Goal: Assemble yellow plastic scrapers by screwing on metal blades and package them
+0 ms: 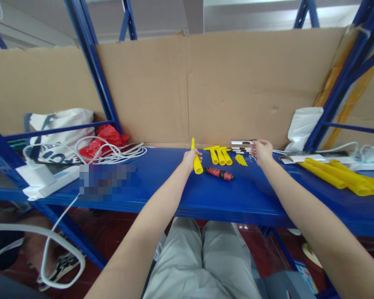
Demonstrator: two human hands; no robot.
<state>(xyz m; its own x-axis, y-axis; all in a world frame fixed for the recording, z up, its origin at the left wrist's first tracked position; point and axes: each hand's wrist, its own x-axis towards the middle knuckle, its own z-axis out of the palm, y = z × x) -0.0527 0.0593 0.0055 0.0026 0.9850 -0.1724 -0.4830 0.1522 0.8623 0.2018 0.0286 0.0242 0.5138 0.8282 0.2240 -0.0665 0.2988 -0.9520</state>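
My left hand (190,159) is closed round a yellow plastic tube (198,167), its wide open end toward me and a narrow tip pointing up past my fingers. Just right of it lies a red and black screwdriver-like tool (220,173). Behind that tool are several yellow T-shaped tube pieces (220,157) in a row and a small flat yellow piece (241,160). My right hand (262,151) is at the thin white and dark strips (241,147), fingers drawn together beside tiny metal parts (252,157). What its fingertips hold is too small to make out.
Long yellow tubes (345,177) lie on the right of the blue shelf (162,195), near a white pouch (302,128). To the left are a power strip (52,182), coiled white cable (124,151), a red bag (104,139) and a cloth bag (62,133). Cardboard (237,83) stands behind.
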